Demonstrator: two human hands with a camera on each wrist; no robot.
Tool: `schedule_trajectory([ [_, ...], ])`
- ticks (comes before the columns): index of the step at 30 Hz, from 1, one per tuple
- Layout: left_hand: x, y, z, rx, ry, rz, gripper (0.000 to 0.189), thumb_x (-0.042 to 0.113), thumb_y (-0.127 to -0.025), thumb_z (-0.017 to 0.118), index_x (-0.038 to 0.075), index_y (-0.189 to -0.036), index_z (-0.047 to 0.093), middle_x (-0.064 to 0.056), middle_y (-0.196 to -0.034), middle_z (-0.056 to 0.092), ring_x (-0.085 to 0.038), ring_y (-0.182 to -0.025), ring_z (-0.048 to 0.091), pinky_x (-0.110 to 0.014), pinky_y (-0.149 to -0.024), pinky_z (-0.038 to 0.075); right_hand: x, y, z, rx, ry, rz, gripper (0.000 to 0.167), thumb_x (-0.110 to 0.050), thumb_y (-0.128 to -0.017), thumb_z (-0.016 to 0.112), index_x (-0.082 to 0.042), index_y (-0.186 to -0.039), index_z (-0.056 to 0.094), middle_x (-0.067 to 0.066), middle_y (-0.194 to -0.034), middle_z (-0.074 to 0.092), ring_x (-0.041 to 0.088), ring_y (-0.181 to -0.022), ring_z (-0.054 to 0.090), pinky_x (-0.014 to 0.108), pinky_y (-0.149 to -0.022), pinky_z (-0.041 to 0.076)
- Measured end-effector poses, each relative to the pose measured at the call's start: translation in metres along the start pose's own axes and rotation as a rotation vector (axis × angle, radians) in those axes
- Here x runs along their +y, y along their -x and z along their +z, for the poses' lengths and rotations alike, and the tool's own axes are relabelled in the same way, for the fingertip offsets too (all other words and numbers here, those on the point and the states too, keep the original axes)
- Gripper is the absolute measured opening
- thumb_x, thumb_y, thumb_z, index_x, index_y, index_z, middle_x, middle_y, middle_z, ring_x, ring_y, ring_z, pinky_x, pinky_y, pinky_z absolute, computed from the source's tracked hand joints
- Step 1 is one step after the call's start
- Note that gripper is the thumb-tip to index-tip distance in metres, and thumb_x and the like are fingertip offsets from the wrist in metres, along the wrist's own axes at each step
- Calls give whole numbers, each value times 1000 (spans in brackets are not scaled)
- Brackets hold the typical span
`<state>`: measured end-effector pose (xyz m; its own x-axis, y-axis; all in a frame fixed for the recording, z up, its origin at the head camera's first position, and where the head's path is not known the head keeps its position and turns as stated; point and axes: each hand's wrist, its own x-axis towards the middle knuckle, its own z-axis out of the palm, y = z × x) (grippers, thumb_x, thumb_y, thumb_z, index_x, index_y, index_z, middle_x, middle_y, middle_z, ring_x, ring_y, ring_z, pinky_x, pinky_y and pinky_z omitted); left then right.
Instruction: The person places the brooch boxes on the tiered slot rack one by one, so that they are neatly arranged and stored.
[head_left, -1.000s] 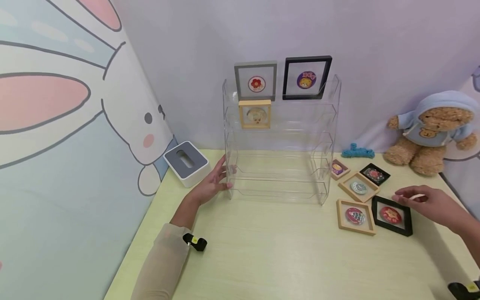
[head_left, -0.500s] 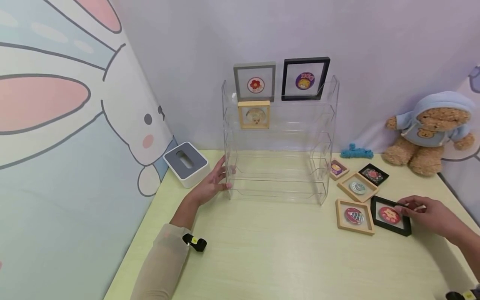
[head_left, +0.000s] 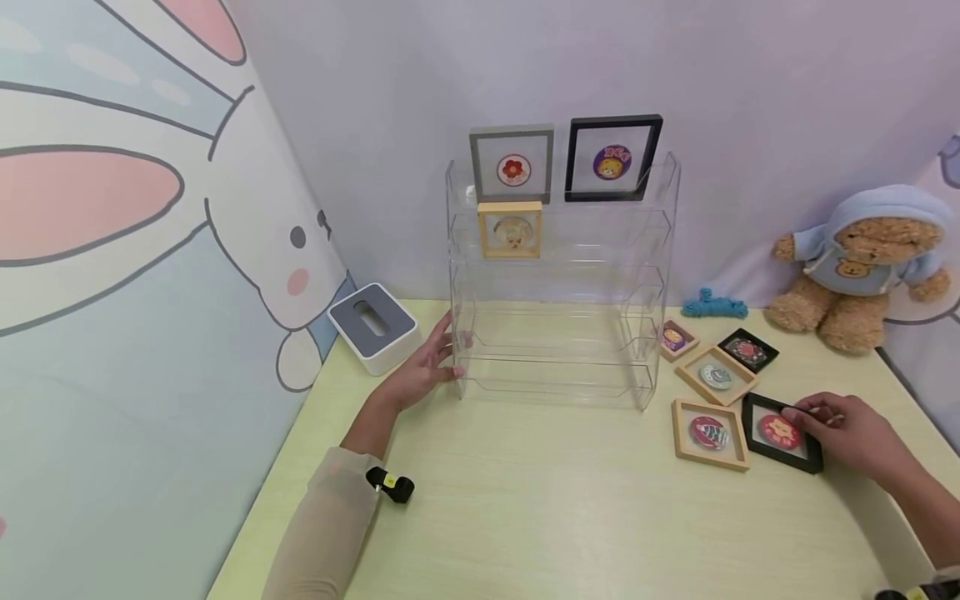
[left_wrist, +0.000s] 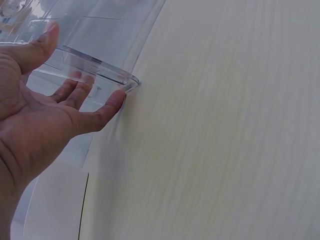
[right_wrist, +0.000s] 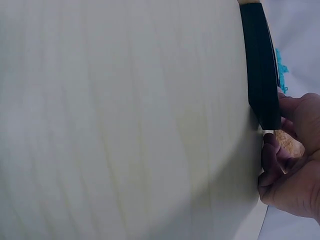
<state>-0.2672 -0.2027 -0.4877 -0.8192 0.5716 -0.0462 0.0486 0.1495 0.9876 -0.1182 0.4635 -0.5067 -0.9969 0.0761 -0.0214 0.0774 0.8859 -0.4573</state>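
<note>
My left hand (head_left: pixel 424 372) is at the lower left side of a clear acrylic display rack (head_left: pixel 555 387), fingers spread and fairly straight. In the left wrist view, fingertips (left_wrist: pixel 118 98) meet the rack's bottom corner. At the right, my right hand (head_left: pixel 855 433) pinches the near-right edge of a black square frame (head_left: pixel 783 457) holding a red round badge. The thumb lies over its top edge, with the other fingers curled by its side in the right wrist view. Beside it lies a wooden frame (head_left: pixel 712 460) with a pink tree badge.
The rack bears a grey frame (head_left: pixel 512 129), a black bear frame (head_left: pixel 615 122) and a small wooden frame (head_left: pixel 510 206). Behind the right hand lie several smaller frames, including a black one (head_left: pixel 748 350). A tissue box (head_left: pixel 375 327), blue rope bundle (head_left: pixel 715 305) and teddy bear (head_left: pixel 862 275) stand along the back.
My right hand has come down and left from above the black frame's upper right corner, and its thumb and fingers have closed on the edge. My left hand stays at the rack.
</note>
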Motion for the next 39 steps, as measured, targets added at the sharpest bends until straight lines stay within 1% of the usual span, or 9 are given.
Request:
schedule_trajectory([
  [5,0,0,0,-8,-8,4,110,-2,-106,65,39,-178,-7,-24,-178,28,-46,-170,21,-68,-132,27,-2,1,1,15,20,-19,33,-27,-113,65,5,-112,72,6,-85,68,2,-68,46,28,-60,37],
  [9,1,1,1,-5,-5,0,110,-2,-106,66,40,-178,-6,-23,-178,28,-45,-170,21,-68,-133,27,-1,0,-1,13,38,-23,29,-24,-112,67,5,-111,72,11,-88,71,3,-70,51,29,-61,41],
  [15,2,1,1,10,-11,-18,112,-2,-104,68,45,-177,-4,-19,-179,29,-42,-171,21,-65,-133,29,1,2,-6,31,40,-7,24,-17,-111,68,7,-113,67,24,-95,74,20,-78,66,31,-60,48],
  [17,2,1,0,10,-9,-19,113,-2,-104,68,45,-177,-4,-18,-179,28,-42,-171,20,-66,-133,29,1,3,-7,40,37,-13,22,-15,-111,67,7,-113,66,24,-95,74,17,-78,66,29,-58,47],
  [22,1,1,0,8,3,-18,113,-2,-104,68,45,-177,-4,-18,-180,27,-42,-172,19,-66,-133,27,-2,6,-9,34,16,-18,22,-17,-113,65,5,-116,66,21,-95,75,-14,-76,49,27,-57,44],
  [25,1,1,1,9,6,-13,113,-2,-104,68,46,-177,-3,-18,-179,27,-42,-172,19,-66,-133,27,-3,7,-9,26,-7,-7,26,-20,-114,63,6,-119,66,18,-96,75,-20,-74,43,27,-57,44],
  [30,0,2,1,9,-8,-12,113,0,-104,69,48,-177,-2,-16,-179,29,-41,-171,21,-67,-133,29,0,8,-9,16,-67,20,33,-25,-114,63,6,-125,66,11,-96,75,-12,-73,50,29,-56,49],
  [36,-1,1,0,8,-15,-14,112,0,-104,70,50,-176,0,-16,-178,31,-40,-171,22,-68,-132,30,1,10,-11,-35,-160,47,37,-24,-116,60,10,-130,61,15,-100,71,5,-68,61,35,-56,58],
  [39,-1,1,0,7,-9,-14,112,-1,-104,69,49,-176,-1,-16,-179,30,-40,-171,20,-67,-132,29,0,10,-12,-32,-178,50,36,-23,-116,59,10,-130,61,15,-100,70,7,-68,62,36,-56,60],
])
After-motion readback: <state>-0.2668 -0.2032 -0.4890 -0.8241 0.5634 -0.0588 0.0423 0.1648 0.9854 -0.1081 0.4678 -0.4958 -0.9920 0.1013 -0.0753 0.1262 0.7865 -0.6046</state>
